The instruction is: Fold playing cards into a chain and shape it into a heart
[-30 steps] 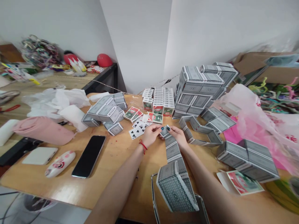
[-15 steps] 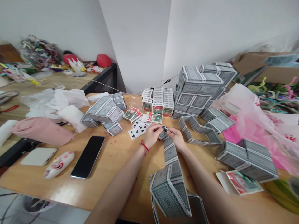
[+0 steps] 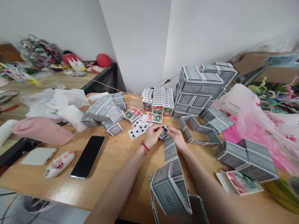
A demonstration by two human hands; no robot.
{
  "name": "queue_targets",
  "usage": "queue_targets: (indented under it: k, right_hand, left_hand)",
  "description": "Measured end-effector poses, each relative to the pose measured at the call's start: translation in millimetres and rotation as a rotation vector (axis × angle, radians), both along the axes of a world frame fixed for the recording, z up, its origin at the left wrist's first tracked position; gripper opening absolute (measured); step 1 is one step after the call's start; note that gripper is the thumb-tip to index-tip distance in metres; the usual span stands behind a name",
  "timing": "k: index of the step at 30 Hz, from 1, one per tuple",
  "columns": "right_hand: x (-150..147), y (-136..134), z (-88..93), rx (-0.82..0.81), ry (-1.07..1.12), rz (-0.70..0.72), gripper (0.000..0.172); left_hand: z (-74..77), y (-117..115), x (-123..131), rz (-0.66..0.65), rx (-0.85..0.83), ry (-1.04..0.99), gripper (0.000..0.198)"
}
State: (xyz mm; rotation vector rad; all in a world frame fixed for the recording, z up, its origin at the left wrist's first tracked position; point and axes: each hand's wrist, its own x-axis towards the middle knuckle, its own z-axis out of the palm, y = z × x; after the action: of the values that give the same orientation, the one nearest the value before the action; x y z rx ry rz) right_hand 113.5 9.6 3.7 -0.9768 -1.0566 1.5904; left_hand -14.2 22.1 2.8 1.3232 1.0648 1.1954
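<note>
My left hand (image 3: 153,136) and my right hand (image 3: 175,136) meet over the wooden table (image 3: 112,161), both pinched on the far end of a chain of joined grey playing cards (image 3: 171,155). The chain runs toward me and folds into a box-like block of cards (image 3: 170,189) near the table's front edge. A red string circles my left wrist. Face-up club cards (image 3: 137,129) lie just left of my left hand. Small red-and-green card packs (image 3: 155,117) lie just beyond both hands.
Blocks of grey cards stand at the back (image 3: 201,87), at the left (image 3: 105,112) and at the right (image 3: 249,158). A zigzag card strip (image 3: 201,132) lies right of my hands. A black phone (image 3: 88,155), a white power bank (image 3: 38,155) and a pink plastic bag (image 3: 263,124) are around.
My hands have drawn slightly toward me with the chain's end. The folded card block at the near end has shifted left and tipped more upright.
</note>
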Motion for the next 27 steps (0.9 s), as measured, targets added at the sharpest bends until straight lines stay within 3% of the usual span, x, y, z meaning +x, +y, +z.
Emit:
queue_targets:
  k: [5, 14, 27]
  right_hand:
    - [1.3, 0.2, -1.8, 0.014, 0.001, 0.036, 0.027]
    - [-1.4, -2.9, 0.2, -0.024, -0.007, -0.026, 0.028]
    - [-1.0, -4.5, 6.4, -0.079, -0.036, -0.061, 0.032]
  left_hand:
    - [-2.1, 1.0, 0.6, 0.007, -0.081, -0.029, 0.026]
    - [3.1, -2.0, 3.1, -0.017, -0.177, -0.09, 0.024]
    - [-3.9, 1.3, 1.8, -0.031, -0.116, -0.053, 0.025]
